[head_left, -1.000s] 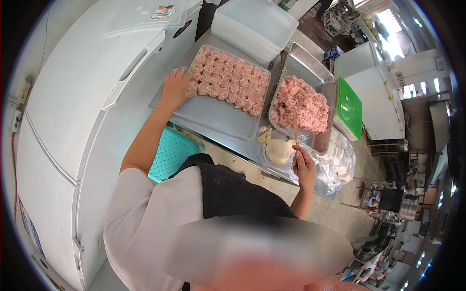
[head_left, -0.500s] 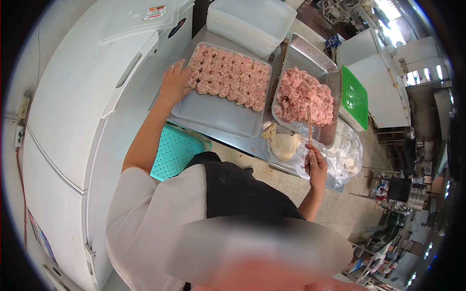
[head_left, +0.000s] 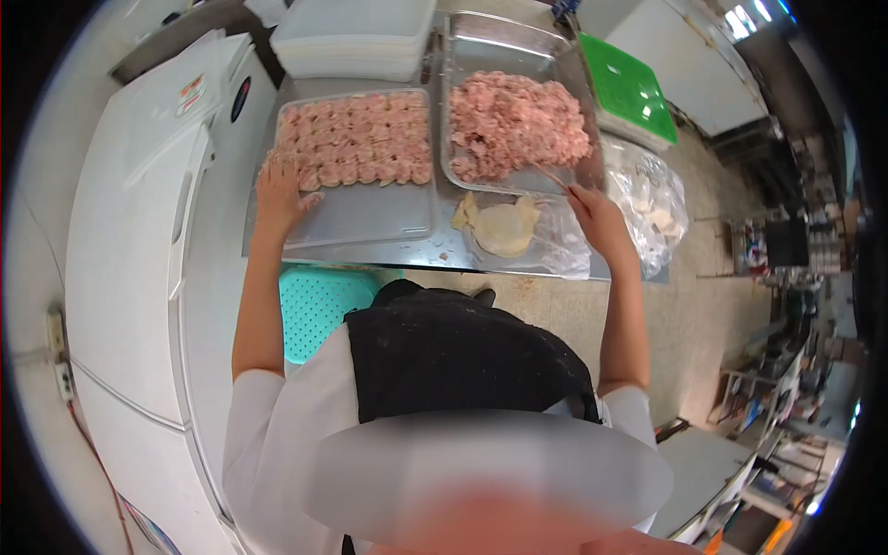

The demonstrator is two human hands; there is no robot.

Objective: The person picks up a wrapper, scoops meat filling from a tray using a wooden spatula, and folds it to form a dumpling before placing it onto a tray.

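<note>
A flat tray (head_left: 370,217) of filled dumplings (head_left: 356,139) is touched by the left hand (head_left: 280,190), fingers spread. A wooden stick (head_left: 553,178) is gripped by the right hand (head_left: 597,215) — its tip at a steel pan (head_left: 481,42) of minced meat (head_left: 518,120), wrappers (head_left: 504,227) just beside.

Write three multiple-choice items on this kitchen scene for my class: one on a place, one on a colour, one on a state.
1. Where does the left hand rest?
A. on the dumpling tray
B. on the green lid
C. in the plastic bag

2. What colour is the stool under the table?
A. red
B. turquoise
C. black

3. What does the right hand hold?
A. nothing
B. a knife
C. a stick

Key: 1 A, its fingers lie on the tray's left edge; 2 B, its perforated seat shows turquoise; 3 C, the stick runs from the hand towards the meat pan.
</note>
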